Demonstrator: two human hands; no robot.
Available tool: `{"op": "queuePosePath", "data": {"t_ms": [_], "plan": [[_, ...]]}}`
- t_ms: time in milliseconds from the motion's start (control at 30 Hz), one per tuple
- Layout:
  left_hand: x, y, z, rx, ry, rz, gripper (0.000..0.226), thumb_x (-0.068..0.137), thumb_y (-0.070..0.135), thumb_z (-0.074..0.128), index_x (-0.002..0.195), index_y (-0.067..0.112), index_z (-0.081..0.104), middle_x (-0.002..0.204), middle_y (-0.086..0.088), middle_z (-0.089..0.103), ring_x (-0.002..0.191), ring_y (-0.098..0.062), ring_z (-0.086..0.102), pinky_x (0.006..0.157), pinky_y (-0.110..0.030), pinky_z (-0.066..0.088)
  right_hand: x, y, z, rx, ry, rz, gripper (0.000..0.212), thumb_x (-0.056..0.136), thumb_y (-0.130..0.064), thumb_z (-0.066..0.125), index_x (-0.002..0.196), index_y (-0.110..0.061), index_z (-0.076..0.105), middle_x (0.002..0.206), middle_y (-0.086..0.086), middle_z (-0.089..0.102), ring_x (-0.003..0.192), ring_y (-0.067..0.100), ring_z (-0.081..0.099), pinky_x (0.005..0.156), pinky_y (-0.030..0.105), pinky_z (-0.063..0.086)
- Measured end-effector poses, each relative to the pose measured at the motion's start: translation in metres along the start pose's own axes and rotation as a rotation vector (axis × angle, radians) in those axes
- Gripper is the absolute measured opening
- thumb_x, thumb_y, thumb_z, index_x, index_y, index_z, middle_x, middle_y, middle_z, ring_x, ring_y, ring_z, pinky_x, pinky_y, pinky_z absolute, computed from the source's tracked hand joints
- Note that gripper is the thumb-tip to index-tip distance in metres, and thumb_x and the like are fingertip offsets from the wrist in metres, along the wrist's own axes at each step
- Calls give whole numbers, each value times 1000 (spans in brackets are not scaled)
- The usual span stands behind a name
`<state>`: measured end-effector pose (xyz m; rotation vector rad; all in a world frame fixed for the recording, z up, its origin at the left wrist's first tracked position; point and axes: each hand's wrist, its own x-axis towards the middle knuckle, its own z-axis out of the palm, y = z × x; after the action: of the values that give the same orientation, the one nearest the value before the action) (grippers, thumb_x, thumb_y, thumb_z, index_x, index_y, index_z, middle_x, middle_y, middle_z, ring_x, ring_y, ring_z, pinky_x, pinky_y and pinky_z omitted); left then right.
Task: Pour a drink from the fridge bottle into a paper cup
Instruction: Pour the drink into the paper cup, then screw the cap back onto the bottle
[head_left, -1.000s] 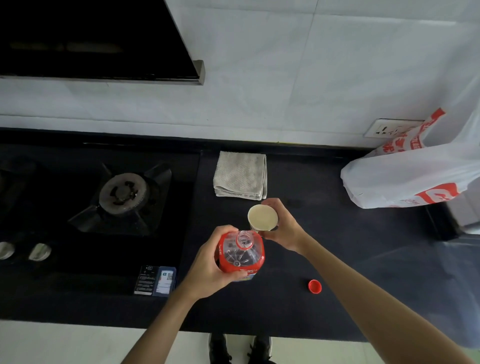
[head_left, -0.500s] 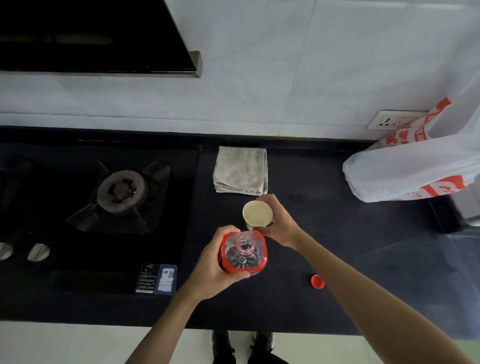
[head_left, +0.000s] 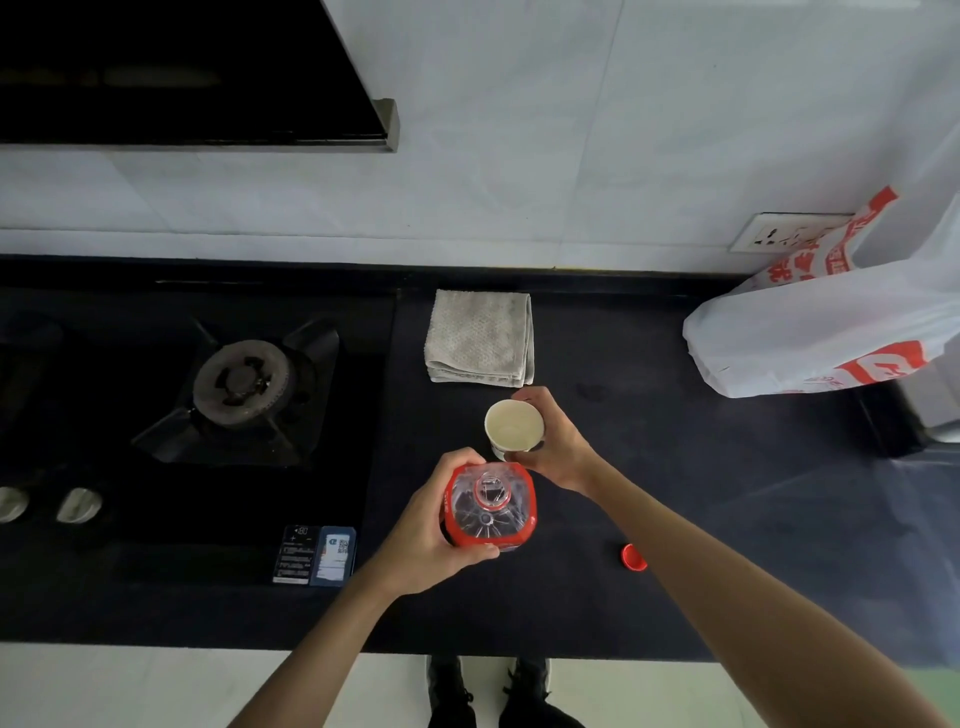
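Fingers of the left hand are curled tight around the red-labelled clear plastic bottle, thumb on the near side, the rest wrapped over the far left shoulder. Bottle is seen from almost straight above, uncapped, neck ring red, mouth open and pointing up; whether it stands on the black countertop or is lifted cannot be told from this angle. Right hand grips the paper cup from its 3 o'clock side, thumb at the near wall, fingertips reaching round the far rim. Cup is upright, pale inside; liquid level not readable. Cup sits at 1 o'clock from the bottle, just beside it, the rims close but apart. Red bottle cap lies loose on the countertop at 4 o'clock from the bottle, well apart. Folded grey cloth at 12 o'clock from the cup, near the wall. Gas burner at 9 o'clock. White plastic bag with red print at 2 o'clock, below a wall socket.
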<state>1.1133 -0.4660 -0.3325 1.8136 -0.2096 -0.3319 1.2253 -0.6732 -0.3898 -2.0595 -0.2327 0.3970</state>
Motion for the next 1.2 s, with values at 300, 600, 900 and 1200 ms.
{"op": "queuePosePath", "data": {"t_ms": [300, 600, 900, 1200], "plan": [[0, 3, 0, -11, -28, -28, 84, 71, 8, 88, 136, 23, 36, 127, 20, 48, 129, -15, 52, 93, -33, 57, -1, 0, -1, 1, -38, 30, 80, 68, -10, 88, 128, -28, 37, 123, -9, 50, 118, 17, 53, 92, 37, 55], [-3, 0, 2, 0, -43, -27, 87, 73, 5, 86, 138, 28, 33, 130, 14, 46, 130, -13, 50, 96, -31, 55, -51, 2, -67, -126, -1, 100, 95, 79, -10, 81, 150, -30, 22, 136, -3, 44, 124, 11, 45, 97, 29, 47], [-2, -2, 2, 50, 4, 22, 86, 67, 5, 89, 133, 30, 40, 126, 16, 51, 124, -13, 55, 93, -31, 56, -141, 45, -82, -626, -62, 285, 55, 86, -48, 67, 133, -29, 44, 116, -5, 50, 104, 17, 54, 86, 42, 52], [-5, -3, 4, 33, 3, 14, 88, 71, 5, 86, 132, 46, 39, 127, 24, 50, 126, -8, 53, 94, -32, 56, -159, 61, -44, -763, -76, 331, 54, 88, -51, 65, 129, -26, 43, 118, -1, 53, 102, 23, 58, 77, 38, 54]]}}
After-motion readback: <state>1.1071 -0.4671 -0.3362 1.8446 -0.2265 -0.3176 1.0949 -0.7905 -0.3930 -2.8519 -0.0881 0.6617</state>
